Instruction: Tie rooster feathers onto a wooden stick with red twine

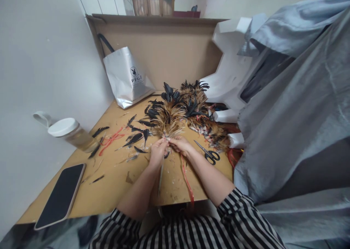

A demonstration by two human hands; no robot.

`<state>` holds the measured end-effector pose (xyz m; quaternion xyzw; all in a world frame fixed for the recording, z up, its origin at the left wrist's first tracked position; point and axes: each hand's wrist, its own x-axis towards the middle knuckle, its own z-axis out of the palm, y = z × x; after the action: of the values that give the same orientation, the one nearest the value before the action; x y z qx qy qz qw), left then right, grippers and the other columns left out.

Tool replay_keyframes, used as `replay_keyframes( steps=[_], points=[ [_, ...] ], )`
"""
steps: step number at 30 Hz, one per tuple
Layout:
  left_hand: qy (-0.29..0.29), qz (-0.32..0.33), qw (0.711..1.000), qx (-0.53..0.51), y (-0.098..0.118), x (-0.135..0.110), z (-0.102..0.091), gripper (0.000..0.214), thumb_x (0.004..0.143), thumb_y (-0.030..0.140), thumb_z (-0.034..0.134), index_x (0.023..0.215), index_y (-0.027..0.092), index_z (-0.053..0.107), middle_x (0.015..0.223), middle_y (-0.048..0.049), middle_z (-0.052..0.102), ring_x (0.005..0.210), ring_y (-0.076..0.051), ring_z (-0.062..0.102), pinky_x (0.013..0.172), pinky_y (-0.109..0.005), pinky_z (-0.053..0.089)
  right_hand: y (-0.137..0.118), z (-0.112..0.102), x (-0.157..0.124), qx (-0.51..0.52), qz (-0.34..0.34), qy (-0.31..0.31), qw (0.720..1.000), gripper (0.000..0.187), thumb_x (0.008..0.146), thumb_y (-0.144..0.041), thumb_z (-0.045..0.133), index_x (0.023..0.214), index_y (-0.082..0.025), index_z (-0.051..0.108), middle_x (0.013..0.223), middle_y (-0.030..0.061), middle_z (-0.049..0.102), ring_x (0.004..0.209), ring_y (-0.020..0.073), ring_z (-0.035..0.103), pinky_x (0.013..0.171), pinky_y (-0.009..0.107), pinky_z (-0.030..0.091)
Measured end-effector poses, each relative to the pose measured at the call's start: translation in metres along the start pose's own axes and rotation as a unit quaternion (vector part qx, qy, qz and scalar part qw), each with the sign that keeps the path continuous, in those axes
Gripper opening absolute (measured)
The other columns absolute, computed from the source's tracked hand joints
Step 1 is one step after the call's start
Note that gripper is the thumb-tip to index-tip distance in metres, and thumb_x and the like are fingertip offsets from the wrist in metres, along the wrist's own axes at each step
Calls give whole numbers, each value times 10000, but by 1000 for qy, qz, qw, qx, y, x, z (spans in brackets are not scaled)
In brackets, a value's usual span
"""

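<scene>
Both hands meet at the base of a bunch of brown and black feathers (pixel 169 117), whose tips fan away from me. My left hand (pixel 158 152) pinches the quill end from the left. From the right, my right hand (pixel 179 145) has its fingers closed on the same base. A red ribbon (pixel 187 179) trails from beneath my right hand over the table's front edge. Black-handled scissors (pixel 209 154) lie just right of my right wrist. Loose black feathers (pixel 135 137) are scattered left of the bunch. What exactly sits between the fingertips is too small to make out.
More feather bunches (pixel 210 128) are piled at the back right, beside white foam (pixel 229 66) and draped grey cloth (pixel 295 114). Left on the table (pixel 115 183) are a lidded bottle (pixel 79 136), a phone (pixel 61 196) and red strips (pixel 112 139). A silver bag (pixel 123 74) stands behind.
</scene>
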<state>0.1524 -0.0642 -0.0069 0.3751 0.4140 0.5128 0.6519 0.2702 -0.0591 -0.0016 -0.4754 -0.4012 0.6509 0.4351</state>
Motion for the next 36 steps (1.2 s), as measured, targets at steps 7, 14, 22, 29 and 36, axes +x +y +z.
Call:
replay_keyframes(
  steps=[7, 14, 22, 29, 36],
  points=[
    [-16, 3, 1000, 24, -4, 2, 0, 302, 592, 380, 681, 675, 155, 499, 434, 98, 353, 331, -8, 233, 345, -149, 147, -2, -3, -1, 18, 10, -6, 1000, 412, 556, -481, 726, 531, -157, 473, 365, -113, 272, 327, 13, 142, 347, 201, 41],
    [16, 17, 1000, 21, 3, 1, 0, 273, 591, 360, 676, 643, 162, 495, 395, 114, 282, 322, -13, 203, 344, -152, 144, 0, 7, -3, 48, -6, -2, 999, 314, 554, -387, 712, 559, -157, 498, 378, -112, 286, 338, 20, 145, 361, 211, 43],
    [50, 53, 997, 40, 6, 5, -4, 142, 622, 276, 655, 642, 160, 576, 436, 65, 400, 418, -68, 383, 402, -173, 263, 5, 23, -4, 82, -33, 63, 994, 249, 531, -344, 683, 573, -164, 515, 371, -108, 321, 320, 28, 181, 350, 214, 77],
    [47, 123, 984, 121, 5, 2, -5, 61, 659, 233, 614, 645, 174, 616, 517, 13, 516, 561, -135, 503, 486, -201, 354, 9, 27, 2, 17, -134, 156, 978, 231, 511, -331, 693, 554, -146, 561, 535, 3, 574, 470, 87, 453, 462, 215, 341],
    [77, 220, 942, 243, -1, 3, -10, 88, 633, 151, 608, 680, 209, 655, 699, -58, 586, 771, -211, 527, 688, -264, 405, 6, 24, 1, -70, -153, 147, 975, 259, 576, -377, 666, 527, -140, 574, 488, -6, 549, 446, 79, 419, 450, 208, 327]
  ],
)
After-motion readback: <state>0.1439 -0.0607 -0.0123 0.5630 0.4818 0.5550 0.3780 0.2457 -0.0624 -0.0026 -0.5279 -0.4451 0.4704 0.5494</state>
